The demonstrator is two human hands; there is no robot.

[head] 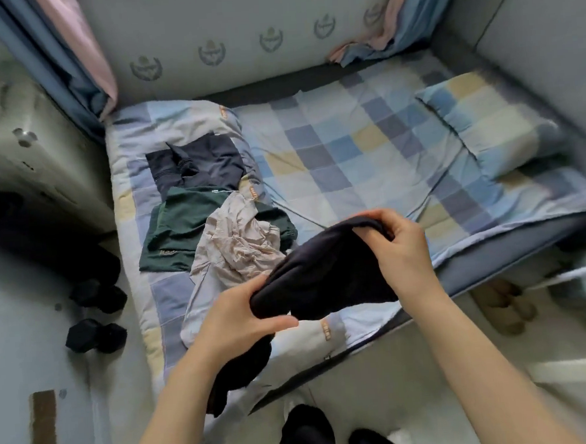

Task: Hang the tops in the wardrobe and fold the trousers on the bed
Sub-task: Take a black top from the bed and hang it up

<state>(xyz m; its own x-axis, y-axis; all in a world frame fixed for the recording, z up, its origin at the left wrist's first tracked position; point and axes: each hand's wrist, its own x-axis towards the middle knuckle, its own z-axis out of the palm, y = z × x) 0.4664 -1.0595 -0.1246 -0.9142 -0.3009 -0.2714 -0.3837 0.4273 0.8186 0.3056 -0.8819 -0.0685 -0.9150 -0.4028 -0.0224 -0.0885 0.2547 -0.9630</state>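
I hold a black garment [325, 274] above the near edge of the bed [349, 156]. My left hand [246, 317] grips its lower end, from which more black cloth hangs down. My right hand [396, 246] pinches its upper edge. Behind it on the checked quilt lie a crumpled beige garment [238, 249], a dark green folded garment [179, 228] and a dark navy folded garment [199, 165]. The wardrobe is out of view.
A checked pillow [488, 120] lies at the bed's right end. Black dumbbells [96, 333] stand on the floor to the left, beside a white appliance [30, 152]. Curtains [79, 53] hang at the back left. Slippers [506, 308] sit under the bed's right side.
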